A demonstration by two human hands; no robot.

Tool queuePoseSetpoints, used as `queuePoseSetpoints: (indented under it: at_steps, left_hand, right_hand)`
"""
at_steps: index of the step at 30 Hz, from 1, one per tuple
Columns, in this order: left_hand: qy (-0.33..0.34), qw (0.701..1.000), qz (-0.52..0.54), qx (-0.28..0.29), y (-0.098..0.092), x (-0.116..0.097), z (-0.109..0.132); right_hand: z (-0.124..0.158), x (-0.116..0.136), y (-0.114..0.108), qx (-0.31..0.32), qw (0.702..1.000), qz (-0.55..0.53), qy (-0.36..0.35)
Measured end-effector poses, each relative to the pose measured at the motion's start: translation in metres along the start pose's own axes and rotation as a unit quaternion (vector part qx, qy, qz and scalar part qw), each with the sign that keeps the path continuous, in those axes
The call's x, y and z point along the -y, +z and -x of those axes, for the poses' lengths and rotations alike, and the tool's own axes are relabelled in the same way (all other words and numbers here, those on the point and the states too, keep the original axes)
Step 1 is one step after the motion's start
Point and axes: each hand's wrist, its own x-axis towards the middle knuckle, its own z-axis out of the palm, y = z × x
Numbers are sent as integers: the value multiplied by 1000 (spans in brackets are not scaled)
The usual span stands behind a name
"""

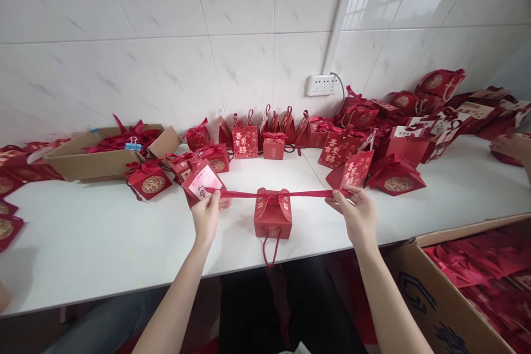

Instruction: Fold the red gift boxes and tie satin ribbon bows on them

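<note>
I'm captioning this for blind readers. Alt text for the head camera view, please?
The left hand and right hand stretch a red ribbon taut across the top of a small red gift box on a white table. Many similar red boxes crowd the table along the tiled wall.

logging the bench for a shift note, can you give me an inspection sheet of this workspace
surface: white table, smooth top
job's things: red gift box at the front edge, red ribbon stretched across its top
clutter: red boxes and bags along the wall, open cardboard box at left
hands: left hand and right hand each pinch a ribbon end
cables: one cable at the wall socket
surroundings: tiled wall, carton of red pieces lower right, another person's hand far right
</note>
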Motion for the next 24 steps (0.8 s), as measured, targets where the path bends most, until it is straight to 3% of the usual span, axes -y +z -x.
queuePoseSetpoints:
  at_steps: [9,12,15,18,20,22,24]
  left_hand:
    - [-24,974,-220,53,-27,18,0]
    - [-32,946,-304,104,-35,19,3]
    - [-6,932,-347,106,-35,9,6]
    - [153,908,-376,99,-20,-7,7]
    - [185,892,-351,215,-6,-13,5]
    - [108,881,-293,354,8,-13,1]
    - [21,877,-225,424,17,-8,-1]
  right_hand:
    - [-5,-3,-35,37,991,90,88]
    - [-10,-11,-52,122,962,213,118]
    - [-10,-12,-51,157,913,374,32]
    - [-5,-7,-26,179,907,375,-77]
    - [-2,-7,-1,251,908,324,-87]
    - [1,-11,21,315,898,302,-59]
    - [2,-18,37,352,889,293,-8]
